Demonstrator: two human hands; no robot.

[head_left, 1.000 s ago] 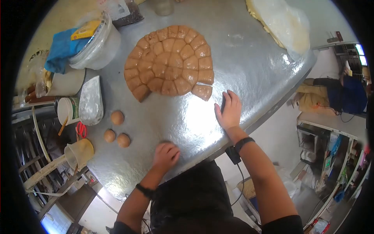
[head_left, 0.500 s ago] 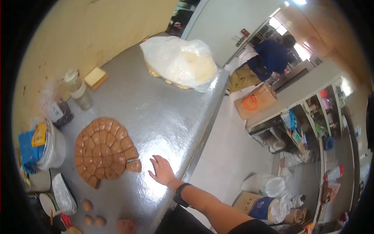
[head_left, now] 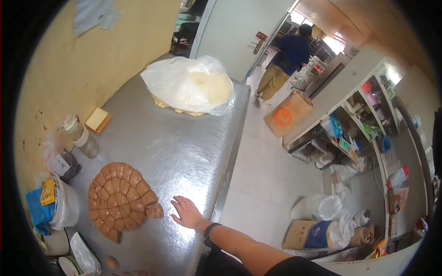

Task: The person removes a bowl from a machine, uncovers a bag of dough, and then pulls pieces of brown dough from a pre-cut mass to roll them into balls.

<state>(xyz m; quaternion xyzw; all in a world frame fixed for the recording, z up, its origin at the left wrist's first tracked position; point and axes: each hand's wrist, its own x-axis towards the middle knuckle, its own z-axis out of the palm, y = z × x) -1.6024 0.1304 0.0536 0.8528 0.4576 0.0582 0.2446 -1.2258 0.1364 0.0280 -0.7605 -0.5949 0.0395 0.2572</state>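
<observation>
The brown dough round (head_left: 119,198) lies on the shiny surface (head_left: 184,152), divided into pieces packed edge to edge, presumably so they hold together and take little room. A narrow slit sets off one piece (head_left: 154,211) at its right rim. Just right of the round, the right hand (head_left: 186,212) lies palm down, fingers spread and grasping nothing, perhaps for support. On the round's near side, only a sliver of the left hand (head_left: 138,274) shows; I cannot tell how its fingers stand. A dough ball (head_left: 112,262) sits apart there too. Well beyond the round is a pale mass under plastic (head_left: 189,87), likely covered against drying. The wide stretch between that and the round gives room for moving. Left of the round, a white tub (head_left: 69,207) limits reach; on its right, past the hand, runs the surface's edge.
</observation>
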